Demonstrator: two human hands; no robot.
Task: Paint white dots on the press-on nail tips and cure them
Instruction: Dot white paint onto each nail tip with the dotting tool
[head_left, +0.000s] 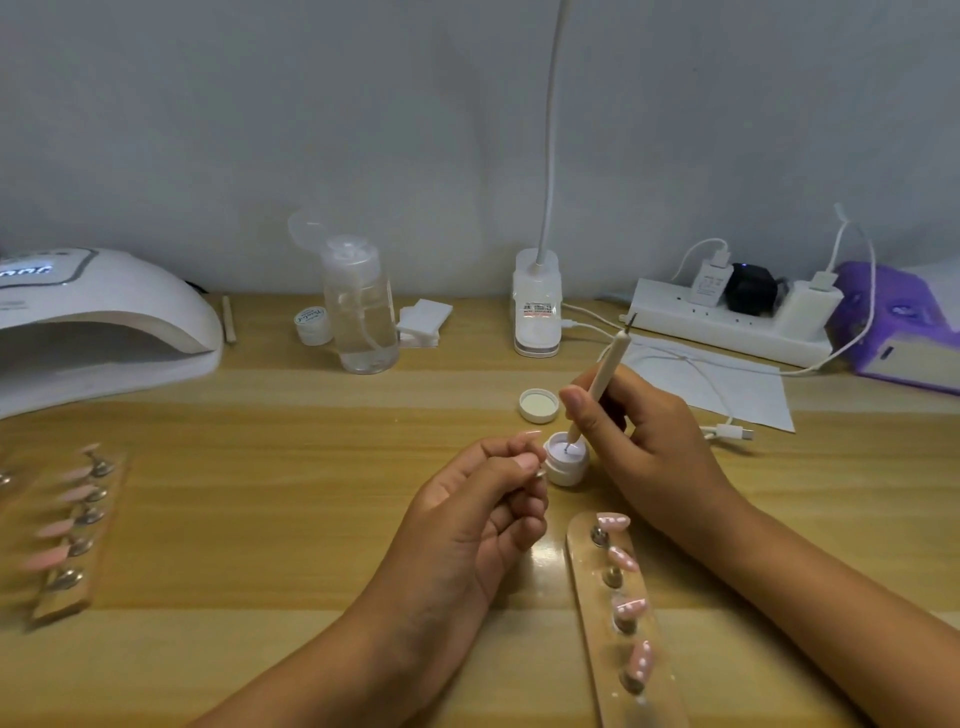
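A wooden table (311, 519) fills the view. On its far left sits the white curing lamp (98, 322), its display lit. At the far right stands a purple device (904, 332), with a white power strip (727, 322) beside it holding several plugs. A sheet of paper (727, 384) lies in front of the strip.

Near the back edge stand a clear bottle (361, 306) with its cap flipped open and a clip lamp base (537, 306).

Two wooden holder strips lie near the person. The left strip (78, 525) carries plain pink tips and is blurred. The right strip (623, 613) carries four pink nail tips with white dots, and it lies just beside the right forearm.

The right hand (639, 441) grips a dotting pen (597, 387) like a pencil, its lower end dipped into the white gel of a small open jar (566, 462) at mid-table.

The left hand (467, 525) is curled, thumb and forefinger pinching something small right next to the jar — it looks like a single nail tip (530, 434) on its stand, though most of it is hidden.

The jar's lid (539, 405) lies upside down just behind it.
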